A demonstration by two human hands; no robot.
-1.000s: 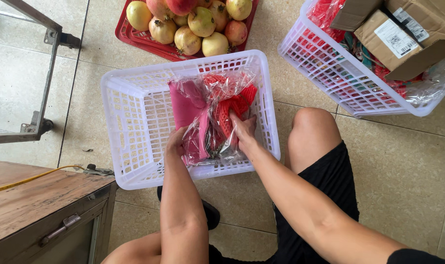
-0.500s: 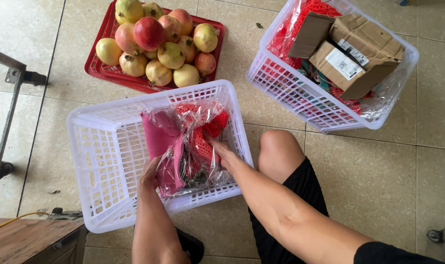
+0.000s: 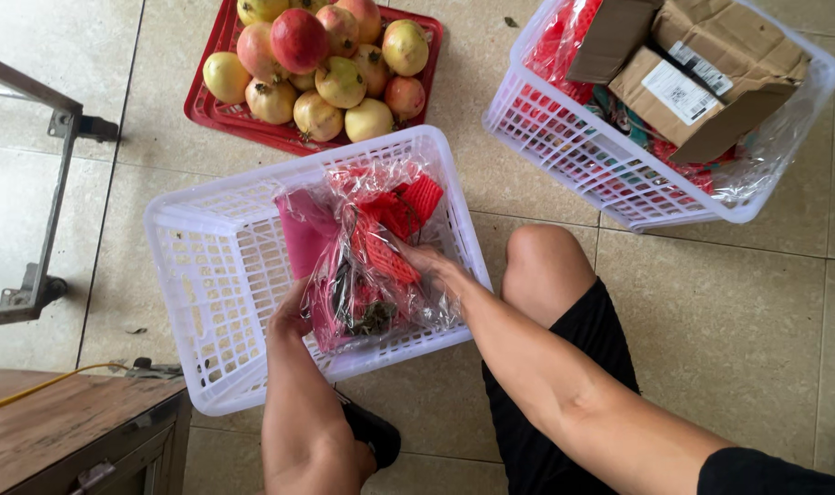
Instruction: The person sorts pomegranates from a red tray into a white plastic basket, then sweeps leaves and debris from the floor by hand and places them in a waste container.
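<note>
Plastic bag (image 3: 381, 275), clear and crinkled and stuffed with red foam netting, lies in the middle of the white plastic basket (image 3: 206, 302) in front of me, with a pink bag (image 3: 305, 240) tucked against its left side. My left hand (image 3: 293, 313) is down inside the basket at the lower left edge of the bundle, fingers curled around the pink material and the clear film where they meet, holding them in a closed grasp. My right hand (image 3: 424, 261) comes in from the other side and rests on the right part of the clear bag, fingers reaching into its folds next to a piece of red netting (image 3: 401, 209); the wrinkled film hides my fingertips, so I cannot tell whether they are pinched shut on anything or only pressing on it. The basket sits on the tiled floor (image 3: 527, 183), tilted a little in my view, and the rest of its bottom is bare lattice. My bent knee (image 3: 544, 261) is just beside the basket's right wall. Beyond the basket, touching or nearly touching its far rim, a red tray (image 3: 217, 115) holds a heap of pomegranates (image 3: 321, 64), yellow-green and red. To the right stands a second white basket (image 3: 573, 137), well apart from my hands, filled with torn cardboard boxes (image 3: 702, 69), more red netting and clear wrapping. A wooden cabinet top (image 3: 60, 422) shows at the lower left, and a metal frame (image 3: 50, 183) stands on the floor at the left edge.
</note>
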